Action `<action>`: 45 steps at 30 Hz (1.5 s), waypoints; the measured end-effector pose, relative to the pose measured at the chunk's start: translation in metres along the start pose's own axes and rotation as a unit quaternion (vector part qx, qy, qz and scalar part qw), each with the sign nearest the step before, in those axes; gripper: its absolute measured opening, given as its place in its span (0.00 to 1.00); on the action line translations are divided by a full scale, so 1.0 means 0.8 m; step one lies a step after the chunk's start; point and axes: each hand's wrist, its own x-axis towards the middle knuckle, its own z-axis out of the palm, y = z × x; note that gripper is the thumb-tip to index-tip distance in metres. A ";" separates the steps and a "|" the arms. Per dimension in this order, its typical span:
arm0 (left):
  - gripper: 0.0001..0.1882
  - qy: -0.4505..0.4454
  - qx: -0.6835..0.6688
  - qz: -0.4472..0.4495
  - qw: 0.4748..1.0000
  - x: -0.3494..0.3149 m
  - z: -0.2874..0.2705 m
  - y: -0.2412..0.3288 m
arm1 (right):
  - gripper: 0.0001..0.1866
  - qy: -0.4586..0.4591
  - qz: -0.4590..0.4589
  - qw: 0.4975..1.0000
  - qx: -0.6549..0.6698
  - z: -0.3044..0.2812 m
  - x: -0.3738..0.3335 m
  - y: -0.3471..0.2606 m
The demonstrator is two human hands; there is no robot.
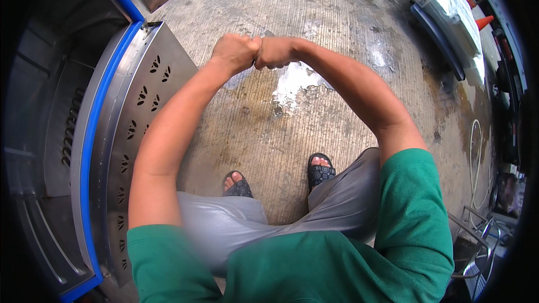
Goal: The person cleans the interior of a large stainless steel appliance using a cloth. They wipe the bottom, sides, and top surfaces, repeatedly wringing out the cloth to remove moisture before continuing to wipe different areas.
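Both my arms reach forward over the wet floor, and my fists meet knuckle to knuckle. My left hand [236, 52] is closed, its fingers curled tight. Pressed against it from the right, my right hand [275, 52] is closed too, with the wrist bent. A thin dark line shows where the two fists join; whatever they may hold is hidden. Nearest to them on the left stands a stainless steel cabinet with a slotted metal panel [143, 112] and a blue door seal [90, 151].
The grooved concrete floor [241, 129] has a shiny puddle [292, 87] below my hands. White wrapped packages [446, 8] lie on a dark cart [438, 42] at the far right, near an orange cone [484, 22]. A pale hose [476, 157] and a metal-framed chair [477, 247] are at the right.
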 end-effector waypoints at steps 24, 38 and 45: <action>0.07 -0.154 -0.122 -0.164 0.967 0.002 -0.005 0.015 | 0.12 0.204 0.036 0.926 -0.317 0.033 -0.001 -0.013; 0.22 0.209 -0.031 -0.032 0.977 -0.008 0.002 -0.011 | 0.15 -0.059 0.066 0.972 0.217 -0.021 -0.007 -0.015; 0.21 0.331 -0.008 0.082 0.940 -0.009 -0.031 -0.016 | 0.07 -0.258 -0.035 0.880 0.397 -0.021 -0.019 0.006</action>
